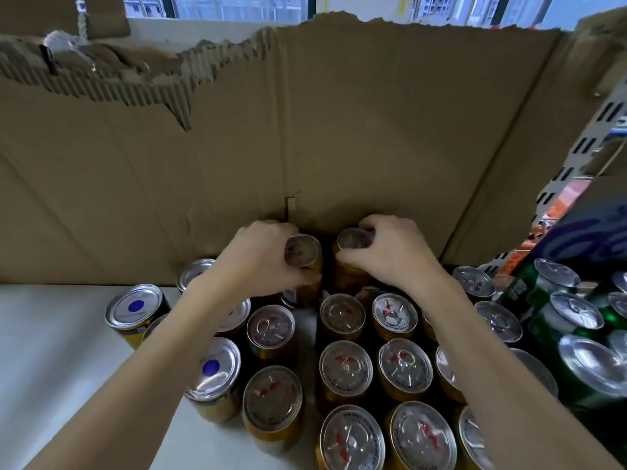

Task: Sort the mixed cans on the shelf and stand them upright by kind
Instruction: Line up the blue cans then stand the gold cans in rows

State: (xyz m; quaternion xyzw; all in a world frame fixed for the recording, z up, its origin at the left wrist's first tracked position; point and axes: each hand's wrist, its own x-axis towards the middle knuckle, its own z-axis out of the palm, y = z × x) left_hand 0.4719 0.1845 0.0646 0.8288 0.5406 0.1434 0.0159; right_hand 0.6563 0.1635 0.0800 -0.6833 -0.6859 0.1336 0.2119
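Fingers of L hand (261, 256) & R hand (390, 249) each wrapped round a gold can (303, 251), back row.

Light is soft and even, fairly dim, with daylight showing through the windows (217, 6) along the top of the frame. Silver can lids (346, 368) in the lower half catch bright glare. A dark shadow pools at the base of the cardboard wall (373, 130) in the centre. Wide-angle distortion bends the edges, most at right. Overall slightly soft; the far corners blur.
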